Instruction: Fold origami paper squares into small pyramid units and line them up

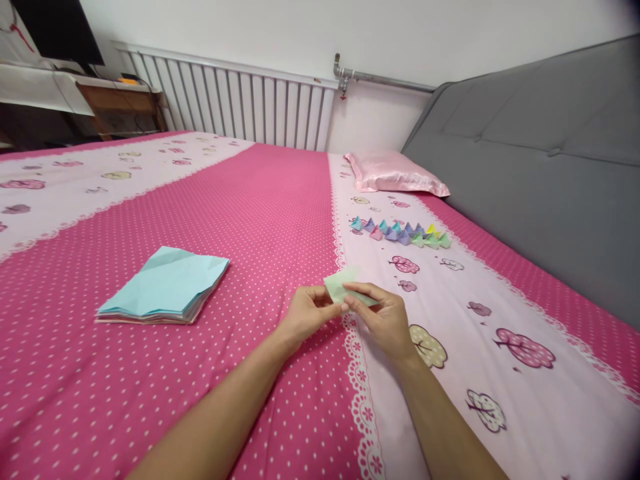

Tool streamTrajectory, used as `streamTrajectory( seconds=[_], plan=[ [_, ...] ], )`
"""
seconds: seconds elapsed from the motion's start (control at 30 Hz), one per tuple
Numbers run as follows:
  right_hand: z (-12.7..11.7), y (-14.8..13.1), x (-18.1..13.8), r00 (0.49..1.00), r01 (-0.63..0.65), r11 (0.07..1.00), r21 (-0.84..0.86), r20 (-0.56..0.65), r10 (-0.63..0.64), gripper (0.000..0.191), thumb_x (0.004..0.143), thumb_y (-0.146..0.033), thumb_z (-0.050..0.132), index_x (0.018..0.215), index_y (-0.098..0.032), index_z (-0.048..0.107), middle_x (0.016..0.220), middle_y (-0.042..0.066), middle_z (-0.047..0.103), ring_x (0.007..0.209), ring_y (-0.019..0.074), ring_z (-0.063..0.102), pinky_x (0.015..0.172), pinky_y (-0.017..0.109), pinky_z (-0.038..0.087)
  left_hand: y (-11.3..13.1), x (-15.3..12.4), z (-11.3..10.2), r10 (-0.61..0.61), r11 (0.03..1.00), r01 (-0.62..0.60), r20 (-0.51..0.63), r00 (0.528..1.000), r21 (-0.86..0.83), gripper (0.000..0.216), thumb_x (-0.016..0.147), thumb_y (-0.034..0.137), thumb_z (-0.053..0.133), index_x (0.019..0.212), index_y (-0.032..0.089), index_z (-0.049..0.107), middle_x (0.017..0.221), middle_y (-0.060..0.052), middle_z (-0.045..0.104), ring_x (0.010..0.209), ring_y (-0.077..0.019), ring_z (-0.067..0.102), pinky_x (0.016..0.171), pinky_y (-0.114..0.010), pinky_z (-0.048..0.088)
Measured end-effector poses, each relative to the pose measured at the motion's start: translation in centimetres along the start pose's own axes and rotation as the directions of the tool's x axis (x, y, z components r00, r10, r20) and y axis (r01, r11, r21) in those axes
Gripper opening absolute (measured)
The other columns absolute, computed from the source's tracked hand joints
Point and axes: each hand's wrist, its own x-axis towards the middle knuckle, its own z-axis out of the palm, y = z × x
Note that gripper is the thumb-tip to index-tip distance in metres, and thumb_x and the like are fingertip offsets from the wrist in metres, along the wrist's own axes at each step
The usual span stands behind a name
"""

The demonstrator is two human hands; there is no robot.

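A small piece of pale green folded paper (338, 284) is held between both hands, just above the bed. My left hand (310, 311) grips its left lower side, thumb pointing toward the right hand. On the right side, my right hand (383, 317) pinches the same paper with thumb and fingers, and the thumb tips nearly meet. The fingers hide part of the folds. Beyond the hands sit several small folded paper boats (393, 233) in blue, purple, pink, yellow and green, grouped in rows. Left of my hands lies a stack of square paper (165, 283) with light blue on top.
The bed has a pink dotted and tree-patterned cover (240, 220). A shiny pink pillow (393, 173) lies near the grey padded headboard (545, 133). A white radiator (240, 97) stands along the wall, and a desk with a dark monitor (57, 33) is at far left.
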Motion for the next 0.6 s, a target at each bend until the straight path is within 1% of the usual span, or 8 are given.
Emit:
streamTrajectory(
  seconds=[0.07,0.2,0.33,0.6],
  plan=[
    [-0.04,-0.02,0.01,1.0,-0.013,1.0,-0.003,-0.011,0.013,0.022,0.072,-0.03,0.065,0.092,-0.021,0.069,0.09,0.005,0.07,0.081,0.0198,0.065,0.076,0.034,0.052,0.13,0.04,-0.26,0.012,1.0,-0.012,-0.042,0.999,-0.003,0.03,0.062,0.036,0.072,0.078,0.011,0.067,0.069,-0.005,0.066,0.056,-0.0103,0.055,0.055,-0.021,0.042],
    [-0.01,0.02,-0.03,1.0,-0.012,1.0,-0.02,-0.025,0.011,0.025,0.072,-0.03,0.066,0.095,-0.02,0.068,0.094,0.006,0.07,0.086,0.0202,0.064,0.079,0.035,0.051,0.22,0.07,-0.68,0.028,0.999,-0.03,-0.131,0.991,-0.014,0.027,0.066,0.038,0.068,0.074,0.012,0.065,0.064,-0.004,0.063,0.052,-0.0088,0.053,0.05,-0.02,0.04],
    [-0.01,0.0,-0.03,1.0,0.0,0.999,-0.038,-0.031,-0.001,0.025,0.072,-0.031,0.065,0.095,-0.02,0.069,0.093,0.006,0.07,0.084,0.02,0.064,0.077,0.035,0.052,0.18,0.08,-0.73,0.038,0.999,-0.041,-0.145,0.989,-0.021,0.025,0.064,0.035,0.07,0.07,0.012,0.064,0.059,-0.002,0.061,0.05,-0.0081,0.051,0.05,-0.02,0.04],
    [-0.27,0.0,0.09,0.998,0.045,0.996,-0.077,-0.044,-0.048,0.02,0.074,-0.032,0.064,0.088,-0.02,0.071,0.086,0.006,0.068,0.08,0.0191,0.063,0.071,0.033,0.051,0.02,0.41,-0.6,0.091,0.995,-0.097,-0.155,0.984,-0.03,0.023,0.056,0.029,0.076,0.066,0.012,0.064,0.061,-0.003,0.064,0.055,-0.0097,0.056,0.054,-0.022,0.043]
  ],
)
